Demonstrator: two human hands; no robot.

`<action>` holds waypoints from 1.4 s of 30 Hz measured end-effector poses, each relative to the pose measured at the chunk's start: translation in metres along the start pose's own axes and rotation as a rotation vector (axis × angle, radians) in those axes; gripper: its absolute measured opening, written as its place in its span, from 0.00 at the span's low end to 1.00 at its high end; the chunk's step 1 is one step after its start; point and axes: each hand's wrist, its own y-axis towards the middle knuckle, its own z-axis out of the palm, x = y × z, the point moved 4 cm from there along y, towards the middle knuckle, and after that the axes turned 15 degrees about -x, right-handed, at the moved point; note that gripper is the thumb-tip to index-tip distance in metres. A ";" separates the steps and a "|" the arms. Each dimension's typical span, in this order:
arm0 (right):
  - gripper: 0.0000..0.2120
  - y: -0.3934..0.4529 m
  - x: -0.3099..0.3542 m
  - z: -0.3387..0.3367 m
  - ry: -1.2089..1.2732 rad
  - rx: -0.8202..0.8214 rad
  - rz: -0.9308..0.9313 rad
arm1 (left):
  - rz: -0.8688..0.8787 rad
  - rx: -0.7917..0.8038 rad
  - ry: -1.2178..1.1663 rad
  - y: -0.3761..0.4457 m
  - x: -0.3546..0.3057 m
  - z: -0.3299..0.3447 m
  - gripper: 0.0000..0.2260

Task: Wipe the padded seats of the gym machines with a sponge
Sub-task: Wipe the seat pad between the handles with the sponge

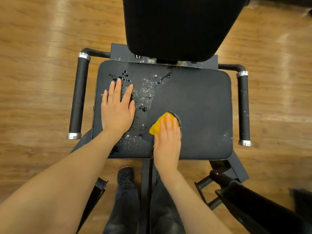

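Sponge (163,123) under right hand (168,137), wet seat (202,105)

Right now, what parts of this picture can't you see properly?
All from the head view:
- Most of the sponge: the right hand lies over it.
- The seat pad under the left hand: whether it is wet there is hidden.
- The backrest: its top is cut off by the upper edge.
- The second shoe: hidden behind the machine's frame; only one shoe shows.

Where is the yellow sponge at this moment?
In the head view, the yellow sponge lies on the seat pad, near its front middle, under the right hand, right of the flat left hand.
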 end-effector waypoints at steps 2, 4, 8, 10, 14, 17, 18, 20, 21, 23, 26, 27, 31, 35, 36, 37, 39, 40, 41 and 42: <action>0.29 -0.021 0.007 0.000 0.005 0.025 -0.058 | 0.003 0.001 0.003 0.000 0.001 0.000 0.22; 0.29 -0.023 -0.004 0.000 -0.011 0.055 -0.094 | 0.006 -0.005 0.001 0.000 0.001 -0.001 0.22; 0.26 -0.002 -0.070 -0.014 -0.080 0.020 0.060 | 0.001 -0.003 -0.010 0.000 0.000 -0.003 0.22; 0.24 0.009 -0.115 -0.026 -0.084 -0.006 0.197 | 0.001 -0.003 -0.008 0.001 0.000 -0.003 0.22; 0.23 0.020 -0.146 -0.035 -0.039 -0.116 0.377 | 0.000 -0.002 -0.010 0.001 0.000 -0.003 0.22; 0.24 0.008 -0.117 -0.030 -0.021 -0.143 0.430 | 0.001 0.003 -0.003 0.001 0.001 -0.003 0.22; 0.25 0.000 -0.103 -0.028 -0.031 -0.126 0.408 | 0.005 0.005 0.000 0.001 0.000 -0.003 0.22; 0.26 -0.022 -0.077 -0.022 -0.075 -0.078 0.304 | 0.007 -0.001 -0.006 0.001 0.000 -0.003 0.22; 0.26 -0.032 -0.065 -0.018 -0.085 -0.057 0.245 | 0.006 -0.005 -0.012 0.000 0.000 -0.003 0.22; 0.28 -0.044 -0.055 -0.015 -0.084 -0.027 0.149 | 0.006 -0.010 -0.019 0.000 0.000 -0.003 0.22; 0.28 -0.035 -0.088 -0.023 -0.075 -0.040 0.136 | 0.009 -0.009 -0.013 0.000 -0.001 -0.003 0.22; 0.28 -0.029 -0.109 -0.027 -0.059 -0.061 0.219 | 0.009 -0.007 -0.009 0.000 -0.001 -0.003 0.22; 0.25 0.000 -0.179 -0.038 0.095 -0.166 0.572 | 0.004 -0.011 -0.010 0.001 -0.001 -0.003 0.22; 0.24 0.000 -0.167 -0.036 0.129 -0.236 0.603 | 0.010 -0.009 0.000 0.001 -0.001 -0.003 0.22; 0.25 -0.007 -0.157 -0.035 0.102 -0.219 0.577 | 0.011 -0.009 0.003 0.001 -0.001 -0.003 0.22; 0.26 -0.017 -0.143 -0.034 0.072 -0.188 0.538 | 0.012 -0.008 0.004 0.001 -0.001 -0.003 0.22; 0.26 -0.039 -0.104 -0.030 0.038 -0.110 0.419 | 0.011 -0.008 -0.001 0.001 -0.001 -0.003 0.22; 0.25 -0.050 -0.081 -0.025 0.047 -0.072 0.337 | 0.011 -0.009 -0.003 0.001 -0.001 -0.003 0.22; 0.25 -0.060 -0.057 -0.021 0.068 -0.035 0.250 | 0.012 -0.012 -0.003 0.001 -0.001 -0.003 0.22; 0.25 -0.067 -0.038 -0.017 0.079 -0.007 0.169 | 0.015 -0.015 -0.003 0.001 -0.001 -0.003 0.22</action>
